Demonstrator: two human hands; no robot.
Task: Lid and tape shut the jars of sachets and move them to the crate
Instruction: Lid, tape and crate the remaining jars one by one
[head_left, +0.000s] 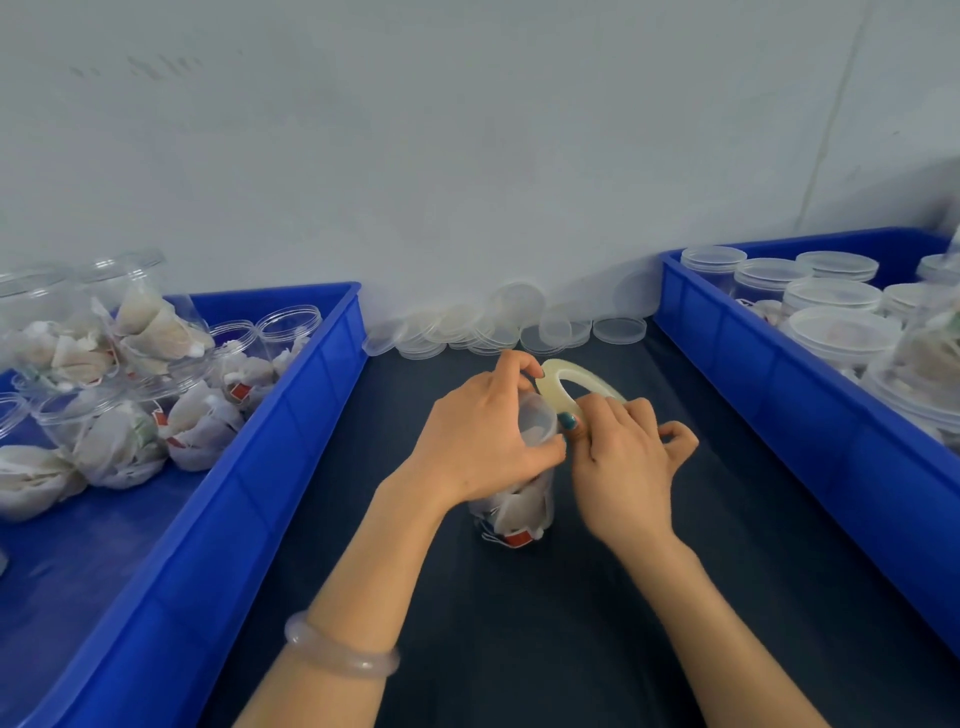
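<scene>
- Jar (514, 512) of sachets, upright at the centre of the dark mat (571, 623); the left hand (480, 441) curls its fingers round its lid (537, 421).
- Right hand (628, 457), curled fingers pinching the tape roll (563, 382) against the lid's right edge.
- Left crate (291, 415): open jars.
- Right crate (753, 364): lidded jars.
- Loose lids (519, 325) lie far, by the wall.

A jar (511, 512) stands between two crates (291, 415), loose lids (618, 330) behind it.
</scene>
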